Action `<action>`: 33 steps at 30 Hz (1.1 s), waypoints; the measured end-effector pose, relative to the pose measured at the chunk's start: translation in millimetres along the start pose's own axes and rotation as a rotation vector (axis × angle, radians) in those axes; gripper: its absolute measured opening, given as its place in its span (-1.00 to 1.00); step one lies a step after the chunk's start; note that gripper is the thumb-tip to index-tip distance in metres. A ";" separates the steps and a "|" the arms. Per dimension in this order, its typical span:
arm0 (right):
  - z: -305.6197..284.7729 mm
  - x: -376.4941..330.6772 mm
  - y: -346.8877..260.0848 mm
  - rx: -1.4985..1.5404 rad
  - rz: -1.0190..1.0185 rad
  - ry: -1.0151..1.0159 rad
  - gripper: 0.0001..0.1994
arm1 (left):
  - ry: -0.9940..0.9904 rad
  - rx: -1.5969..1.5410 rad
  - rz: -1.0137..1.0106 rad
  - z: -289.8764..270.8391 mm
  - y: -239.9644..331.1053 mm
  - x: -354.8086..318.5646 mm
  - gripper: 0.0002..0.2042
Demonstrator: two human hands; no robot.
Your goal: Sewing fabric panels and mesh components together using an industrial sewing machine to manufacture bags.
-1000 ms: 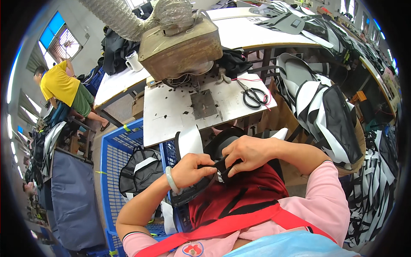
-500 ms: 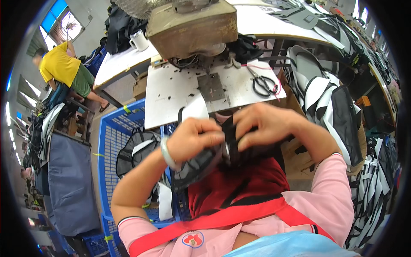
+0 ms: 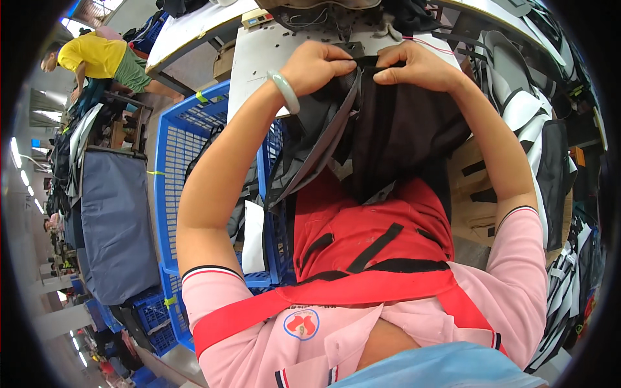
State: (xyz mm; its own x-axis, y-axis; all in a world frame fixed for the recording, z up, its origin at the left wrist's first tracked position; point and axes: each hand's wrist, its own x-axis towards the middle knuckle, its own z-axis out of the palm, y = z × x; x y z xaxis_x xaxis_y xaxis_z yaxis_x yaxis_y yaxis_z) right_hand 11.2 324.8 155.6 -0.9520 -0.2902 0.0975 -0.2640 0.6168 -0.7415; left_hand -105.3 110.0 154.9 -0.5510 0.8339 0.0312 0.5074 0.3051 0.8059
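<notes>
My left hand [image 3: 314, 68], with a pale bangle on its wrist, pinches the upper edge of a black and grey fabric piece [image 3: 404, 132]. A little to the right, my right hand [image 3: 424, 66] grips the same edge between thumb and fingers. The fabric hangs from both hands over the near side of a white sewing table [image 3: 257, 68] and down toward my lap. Folds and a grey edge strip run down its left part. Just beyond my hands, at the top of the view, stands the sewing machine [image 3: 317, 8], mostly cut off.
A blue plastic crate [image 3: 169, 194] with fabric pieces stands at my left. A white strip [image 3: 253, 236] lies over its side. Stacked grey, white and black pieces [image 3: 550, 174] fill the right. At the far left a person in a yellow shirt [image 3: 97, 57] bends over.
Both hands have moved up and away from my body, toward the machine, lifting the fabric's edge with them. The fabric now hangs spread out below them. My view has tilted downward.
</notes>
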 end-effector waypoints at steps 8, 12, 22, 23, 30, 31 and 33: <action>-4.0 17.8 22.1 0.028 0.078 0.014 -0.62 | 0.082 -0.019 -0.068 3.3 -19.7 24.2 -0.67; -3.5 20.2 25.1 -0.030 0.079 -0.005 -0.59 | 0.109 -0.023 -0.071 3.9 -26.1 29.2 -0.69; -2.5 28.7 33.9 0.019 0.083 -0.023 -0.60 | 0.090 0.052 -0.082 3.1 -32.3 34.3 -0.65; -2.8 29.6 34.2 0.014 0.093 -0.023 -0.60 | 0.110 0.033 -0.084 3.7 -33.1 35.3 -0.67; -4.0 34.6 37.3 0.077 0.111 -0.037 -0.62 | 0.149 0.099 -0.046 3.5 -44.2 46.7 -0.68; -3.9 35.5 38.5 0.070 0.129 -0.053 -0.62 | 0.140 0.093 -0.060 3.6 -46.3 48.8 -0.68; -4.2 38.2 40.7 -0.003 0.148 0.012 -0.62 | 0.172 0.056 -0.006 3.7 -49.7 53.3 -0.69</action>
State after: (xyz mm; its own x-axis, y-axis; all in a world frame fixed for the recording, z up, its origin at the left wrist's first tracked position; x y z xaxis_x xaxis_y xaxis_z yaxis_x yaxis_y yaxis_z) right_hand -36.6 341.9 131.9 -0.9823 -0.1875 -0.0045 -0.1215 0.6547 -0.7461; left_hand -157.4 141.0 114.3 -0.6569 0.7426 0.1305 0.5368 0.3390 0.7727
